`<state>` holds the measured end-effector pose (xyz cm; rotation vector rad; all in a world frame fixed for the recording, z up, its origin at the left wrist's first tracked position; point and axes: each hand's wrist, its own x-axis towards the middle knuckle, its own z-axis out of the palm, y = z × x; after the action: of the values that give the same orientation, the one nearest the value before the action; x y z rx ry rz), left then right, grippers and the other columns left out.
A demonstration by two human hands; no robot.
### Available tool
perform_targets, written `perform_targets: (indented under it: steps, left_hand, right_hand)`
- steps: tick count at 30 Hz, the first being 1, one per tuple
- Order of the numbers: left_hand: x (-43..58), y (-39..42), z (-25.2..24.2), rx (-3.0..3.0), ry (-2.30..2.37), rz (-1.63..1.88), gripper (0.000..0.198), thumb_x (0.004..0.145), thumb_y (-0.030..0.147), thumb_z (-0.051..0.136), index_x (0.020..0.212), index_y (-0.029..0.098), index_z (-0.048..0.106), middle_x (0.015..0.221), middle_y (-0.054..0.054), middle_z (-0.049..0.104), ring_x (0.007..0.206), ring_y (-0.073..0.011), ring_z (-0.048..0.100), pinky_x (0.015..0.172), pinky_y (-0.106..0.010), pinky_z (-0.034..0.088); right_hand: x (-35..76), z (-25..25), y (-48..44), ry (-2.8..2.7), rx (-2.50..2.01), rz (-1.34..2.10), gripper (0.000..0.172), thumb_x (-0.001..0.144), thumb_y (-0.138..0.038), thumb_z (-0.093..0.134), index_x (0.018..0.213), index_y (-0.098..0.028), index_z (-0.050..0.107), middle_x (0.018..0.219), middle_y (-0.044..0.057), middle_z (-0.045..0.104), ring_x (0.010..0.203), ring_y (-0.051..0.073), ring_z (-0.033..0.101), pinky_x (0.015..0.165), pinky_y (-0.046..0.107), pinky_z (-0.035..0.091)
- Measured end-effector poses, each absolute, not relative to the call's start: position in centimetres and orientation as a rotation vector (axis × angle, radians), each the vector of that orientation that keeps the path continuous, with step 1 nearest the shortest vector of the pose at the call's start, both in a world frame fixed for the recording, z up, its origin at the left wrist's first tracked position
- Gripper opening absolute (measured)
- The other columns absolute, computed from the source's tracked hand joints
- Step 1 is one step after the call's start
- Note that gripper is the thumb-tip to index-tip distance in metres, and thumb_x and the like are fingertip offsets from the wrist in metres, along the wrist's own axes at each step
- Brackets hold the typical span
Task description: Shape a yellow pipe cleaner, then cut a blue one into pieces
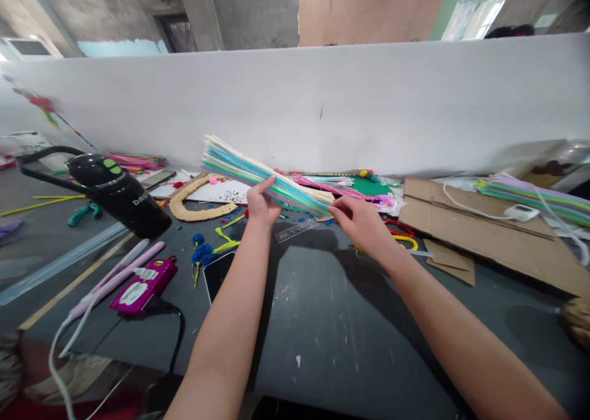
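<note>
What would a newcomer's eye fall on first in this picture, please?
First, probably, the pastel bundle of thin stems near the middle, held up in the left grip, with the right grip at its lower end. Next would come the big black bottle on the left of the grey table, and the magenta box nearer the viewer.
</note>
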<state>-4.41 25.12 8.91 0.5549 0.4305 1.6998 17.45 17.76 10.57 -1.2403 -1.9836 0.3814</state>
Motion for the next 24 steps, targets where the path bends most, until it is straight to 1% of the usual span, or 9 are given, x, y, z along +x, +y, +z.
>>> perform_targets:
  steps: [4,8,11,14,18,21,24]
  left_hand:
    - [-4.9,25.2,9.1,0.545,0.429,1.708,0.01,0.07,0.018,0.074,0.078,0.013,0.069,0.077,-0.005,0.071,0.083,-0.0188,0.07,0.091,-0.033,0.054]
    - [-5.3,25.7,8.9,0.5,0.467,1.784,0.011,0.073,0.021,0.072,0.078,0.013,0.066,0.075,-0.005,0.071,0.076,-0.0179,0.07,0.084,-0.032,0.056]
    - [-5.6,26.1,8.7,0.459,0.493,1.83,0.011,0.075,0.021,0.071,0.079,0.014,0.064,0.076,-0.006,0.071,0.074,-0.0179,0.069,0.081,-0.032,0.057]
    - [-5.8,26.4,8.5,0.405,0.524,1.861,0.012,0.076,0.023,0.07,0.082,0.014,0.064,0.078,-0.006,0.071,0.08,-0.0195,0.071,0.086,-0.034,0.056]
    - [-6.0,26.6,8.5,0.299,0.556,1.904,0.013,0.077,0.024,0.069,0.086,0.016,0.064,0.081,-0.005,0.071,0.089,-0.0224,0.071,0.091,-0.04,0.055]
    - [-6.4,26.7,8.5,0.228,0.566,1.946,0.018,0.078,0.023,0.066,0.095,0.017,0.066,0.091,-0.006,0.073,0.098,-0.0241,0.07,0.093,-0.042,0.055]
    - [-7.1,26.7,8.6,0.126,0.633,1.97,0.024,0.079,0.026,0.064,0.102,0.018,0.066,0.101,-0.007,0.073,0.104,-0.0254,0.068,0.095,-0.043,0.055]
  right_hand:
    - [17.6,11.0,17.4,-2.079,-1.29,0.284,0.017,0.095,-0.026,0.049,0.085,-0.018,0.06,0.078,0.004,0.066,0.066,0.017,0.055,0.061,0.028,0.035]
    - [17.8,11.9,16.8,-2.088,-1.321,0.219,0.017,0.095,-0.025,0.048,0.083,-0.019,0.058,0.08,0.005,0.066,0.068,0.017,0.055,0.061,0.028,0.034]
    - [18.2,12.6,16.5,-2.106,-1.336,0.181,0.016,0.095,-0.024,0.047,0.083,-0.019,0.057,0.081,0.005,0.067,0.067,0.017,0.055,0.061,0.027,0.033]
    - [18.9,13.2,16.4,-2.128,-1.417,0.108,0.017,0.094,-0.024,0.047,0.082,-0.02,0.057,0.08,0.005,0.068,0.067,0.018,0.056,0.061,0.028,0.033]
    - [20.3,14.1,16.3,-2.133,-1.649,-0.004,0.017,0.093,-0.025,0.046,0.084,-0.02,0.059,0.077,0.007,0.067,0.068,0.021,0.057,0.061,0.03,0.033]
    - [21.6,14.7,16.3,-2.083,-1.785,-0.029,0.019,0.092,-0.026,0.044,0.085,-0.019,0.06,0.078,0.009,0.067,0.07,0.023,0.058,0.061,0.031,0.033]
    - [23.3,15.6,16.5,-1.943,-1.88,-0.138,0.021,0.09,-0.028,0.044,0.086,-0.019,0.062,0.078,0.011,0.067,0.07,0.025,0.058,0.062,0.033,0.034]
